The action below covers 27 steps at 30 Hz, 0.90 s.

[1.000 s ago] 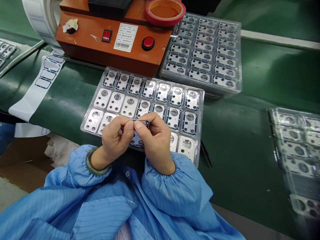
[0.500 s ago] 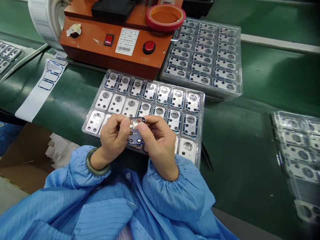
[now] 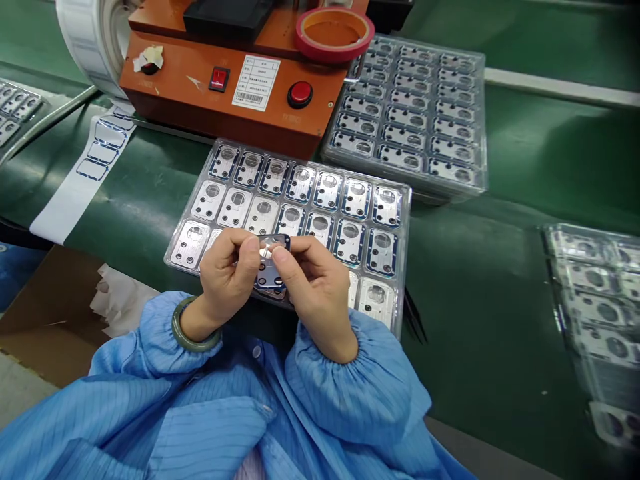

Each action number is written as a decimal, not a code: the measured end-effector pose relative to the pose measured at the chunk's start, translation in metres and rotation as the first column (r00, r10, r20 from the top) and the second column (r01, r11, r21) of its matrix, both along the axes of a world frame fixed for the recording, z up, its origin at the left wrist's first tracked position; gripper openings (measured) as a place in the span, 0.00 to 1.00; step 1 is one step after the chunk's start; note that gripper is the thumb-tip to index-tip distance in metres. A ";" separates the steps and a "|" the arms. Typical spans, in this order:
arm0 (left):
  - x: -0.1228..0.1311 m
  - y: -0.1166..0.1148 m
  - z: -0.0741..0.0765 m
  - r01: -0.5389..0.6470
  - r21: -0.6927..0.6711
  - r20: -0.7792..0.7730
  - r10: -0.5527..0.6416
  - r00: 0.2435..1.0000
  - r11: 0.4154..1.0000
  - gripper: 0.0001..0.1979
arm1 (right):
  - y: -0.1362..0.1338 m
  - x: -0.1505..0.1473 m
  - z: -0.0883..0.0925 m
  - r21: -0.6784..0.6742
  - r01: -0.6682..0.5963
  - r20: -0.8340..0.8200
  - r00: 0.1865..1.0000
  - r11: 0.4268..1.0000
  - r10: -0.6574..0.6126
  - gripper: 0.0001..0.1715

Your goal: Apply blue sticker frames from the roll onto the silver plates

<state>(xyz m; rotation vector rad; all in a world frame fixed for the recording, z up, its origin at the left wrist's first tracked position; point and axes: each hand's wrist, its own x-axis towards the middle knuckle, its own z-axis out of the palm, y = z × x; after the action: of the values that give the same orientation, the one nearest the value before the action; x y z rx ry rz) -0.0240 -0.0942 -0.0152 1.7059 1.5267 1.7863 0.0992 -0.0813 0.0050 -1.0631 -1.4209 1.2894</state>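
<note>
Both hands pinch one small metal plate (image 3: 271, 265) with a dark blue rim and round holes, held just above the near edge of a clear plastic tray (image 3: 403, 233). My left hand (image 3: 229, 270) grips its left side, thumb and forefinger closed. My right hand (image 3: 314, 280) grips its right side the same way. The tray holds rows of like plates: those at its right and back carry blue rims, those at its left are bare silver. A green bangle sits on my left wrist.
An orange machine (image 3: 200, 87) with a red button stands behind the tray, a red tape roll (image 3: 334, 30) on top. A label strip (image 3: 83, 180) hangs from a big white roll at left. A stack of filled trays (image 3: 415, 113) lies at back right, more trays (image 3: 595, 313) at far right. Dark tweezers (image 3: 413, 313) lie beside the tray.
The plate has tilted up from behind my fingertips so its face shows. Both hands stay in nearly the same place.
</note>
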 end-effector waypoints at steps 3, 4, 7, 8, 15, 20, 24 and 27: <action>0.000 0.000 0.000 -0.001 0.010 -0.003 0.001 1.000 1.000 0.10 | 0.000 0.000 0.000 0.003 0.003 0.008 1.000 1.000 -0.003 0.09; 0.000 0.000 0.000 -0.002 0.013 -0.005 0.002 1.000 1.000 0.10 | 0.000 0.000 -0.001 0.005 0.004 0.009 1.000 1.000 -0.004 0.09; 0.000 0.000 -0.001 -0.006 0.016 -0.012 0.007 1.000 1.000 0.11 | 0.000 0.000 -0.002 0.015 0.006 0.006 1.000 1.000 -0.006 0.09; 0.000 0.000 -0.001 -0.007 0.015 -0.014 0.008 1.000 1.000 0.10 | 0.000 0.000 -0.002 0.018 0.008 0.006 1.000 1.000 -0.008 0.09; 0.000 0.001 -0.006 -0.022 0.003 0.010 0.022 1.000 1.000 0.07 | 0.000 0.001 -0.002 0.071 0.010 0.003 1.000 0.997 -0.010 0.12; 0.000 0.002 -0.008 -0.183 0.052 0.090 0.178 0.980 0.982 0.09 | 0.002 0.000 0.001 0.104 -0.092 -0.006 0.996 0.990 0.093 0.07; -0.005 0.002 0.003 -0.127 0.008 -0.015 0.127 0.992 0.992 0.08 | 0.004 0.002 -0.001 0.196 0.074 0.030 0.996 0.978 -0.082 0.05; -0.014 0.007 0.014 -0.066 -0.118 -0.073 0.058 0.996 0.991 0.09 | 0.005 0.006 -0.005 0.181 0.215 -0.003 0.976 0.960 -0.218 0.07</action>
<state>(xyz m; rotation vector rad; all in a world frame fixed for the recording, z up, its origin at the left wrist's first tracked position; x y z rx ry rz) -0.0377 -0.0874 -0.0012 1.6974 1.6971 1.6425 0.1057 -0.0760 0.0000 -1.0752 -1.3639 0.9775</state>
